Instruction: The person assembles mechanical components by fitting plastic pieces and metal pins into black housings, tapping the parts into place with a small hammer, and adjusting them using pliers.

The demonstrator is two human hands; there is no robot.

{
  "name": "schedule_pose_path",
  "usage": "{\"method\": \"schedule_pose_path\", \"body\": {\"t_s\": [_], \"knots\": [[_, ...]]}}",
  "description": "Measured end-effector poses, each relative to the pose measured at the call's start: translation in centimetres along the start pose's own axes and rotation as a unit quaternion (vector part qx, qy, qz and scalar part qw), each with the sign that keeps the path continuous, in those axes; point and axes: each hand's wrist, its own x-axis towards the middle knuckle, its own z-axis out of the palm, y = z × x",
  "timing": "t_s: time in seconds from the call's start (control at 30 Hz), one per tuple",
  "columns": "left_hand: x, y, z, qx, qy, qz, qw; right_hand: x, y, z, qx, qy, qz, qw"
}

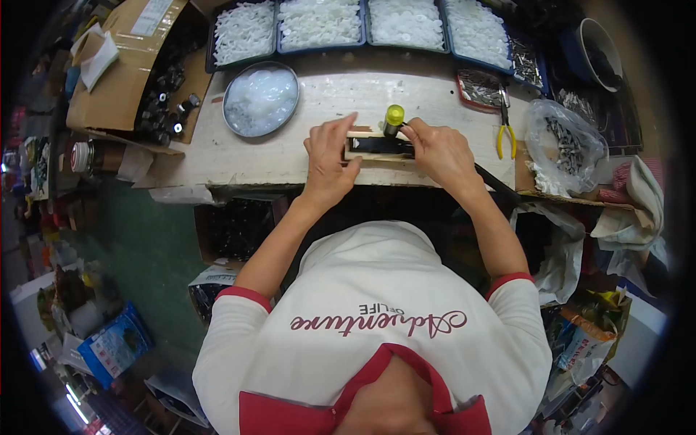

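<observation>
A small pale wooden frame (357,134) sits near the front edge of the worktable, with a long black piece (377,146) lying in it. Around the frame's left end is my left hand (328,161), its thumb and fingers apart. My right hand (442,152) is closed at the other end, thumb and fingers on the black piece; its fingers hide that end. Just behind the frame, by my right fingertips, a tool with a clear yellow-green handle (394,114) stands upright. Its lower part is dark and partly hidden.
Several trays of white plastic parts (402,25) line the table's back. A round dish (261,100) stands left, beside a cardboard box (127,65) with dark metal parts. Yellow-handled pliers (505,138), a red tray (480,90) and a plastic bag of metal parts (565,145) lie right.
</observation>
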Motion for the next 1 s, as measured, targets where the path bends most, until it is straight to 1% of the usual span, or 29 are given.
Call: {"method": "schedule_pose_path", "body": {"t_s": [0.03, 0.07, 0.1, 0.13, 0.2, 0.23, 0.3, 0.33, 0.4, 0.43, 0.47, 0.5, 0.53, 0.57, 0.6, 0.63, 0.67, 0.73, 0.77, 0.8, 0.83, 0.9, 1.0], "knots": [[0.6, 0.6, 0.5, 0.020, -0.020, 0.053, 0.998, -0.3, 0.7, 0.0, -0.001, 0.001, 0.004, 1.000], [0.9, 0.8, 0.9, 0.017, -0.020, 0.058, 0.998, -0.7, 1.6, 0.1, 0.013, 0.054, 0.037, 0.998], [1.2, 1.0, 1.5, 0.044, -0.041, 0.084, 0.995, -1.0, 2.5, 0.1, 0.026, 0.108, 0.071, 0.991], [1.5, 1.2, 2.2, 0.068, -0.063, 0.113, 0.989, -1.3, 3.3, 0.5, 0.021, 0.114, 0.080, 0.990], [2.1, 1.1, 3.3, 0.064, -0.075, 0.136, 0.986, -1.9, 5.1, 1.4, -0.076, 0.130, 0.094, 0.984], [2.4, 1.0, 3.6, 0.069, -0.086, 0.149, 0.983, -2.2, 5.9, 1.7, -0.081, 0.135, 0.104, 0.982], [2.8, 1.4, 3.4, 0.076, -0.102, 0.167, 0.978, -2.6, 7.0, 2.4, -0.085, 0.177, 0.069, 0.978], [2.9, 1.2, 3.3, 0.075, -0.104, 0.172, 0.977, -2.7, 8.0, 2.8, -0.086, 0.180, 0.073, 0.977], [3.1, 0.6, 2.8, -0.063, -0.065, 0.124, 0.988, -3.0, 10.5, 3.0, -0.053, 0.244, 0.045, 0.967], [3.5, 1.3, 1.7, -0.115, -0.082, 0.066, 0.988, -3.0, 11.3, 2.3, -0.053, 0.246, 0.047, 0.967], [3.5, 1.2, 1.4, -0.114, -0.084, 0.066, 0.988, -3.0, 12.1, 1.3, -0.110, 0.261, 0.096, 0.954], [3.5, 1.1, 1.1, -0.320, -0.055, -0.060, 0.944, -3.1, 12.8, 0.7, -0.166, 0.274, 0.145, 0.936], [3.5, 1.1, 0.8, -0.506, -0.022, -0.182, 0.843, -3.1, 13.7, 0.8, -0.164, 0.275, 0.145, 0.936], [3.8, 1.7, -0.1, -0.568, -0.040, -0.218, 0.793, -3.2, 14.5, 1.2, -0.185, 0.249, 0.181, 0.933], [3.9, 1.8, -0.2, -0.566, -0.036, -0.216, 0.795, -3.0, 15.2, 1.5, -0.206, 0.223, 0.214, 0.928], [4.0, 1.7, -0.3, -0.606, -0.060, -0.238, 0.757, -2.9, 15.4, 1.6, -0.210, 0.197, 0.237, 0.928], [3.9, 1.7, -0.4, -0.643, -0.081, -0.259, 0.717, -2.7, 15.5, 1.7, -0.205, 0.198, 0.229, 0.931], [3.6, 2.0, 0.0, -0.611, -0.076, -0.285, 0.735, -2.5, 16.0, 2.0, -0.220, 0.210, 0.245, 0.921], [3.3, 1.8, 0.3, -0.587, -0.073, -0.280, 0.756, -2.6, 16.8, 2.4, -0.223, 0.243, 0.209, 0.921], [3.0, 1.7, 0.6, -0.564, -0.071, -0.273, 0.776, -2.6, 17.6, 2.4, -0.218, 0.242, 0.202, 0.924], [2.7, 1.8, 0.6, -0.561, -0.064, -0.275, 0.778, -2.6, 18.3, 2.3, -0.195, 0.232, 0.208, 0.930], [2.4, 1.9, 0.6, -0.582, -0.084, -0.273, 0.762, -2.6, 18.2, 1.9, -0.135, 0.229, 0.211, 0.941], [1.7, 2.1, 0.5, -0.592, -0.085, -0.288, 0.748, -3.4, 17.1, 1.4, -0.163, 0.233, 0.181, 0.941]]}}
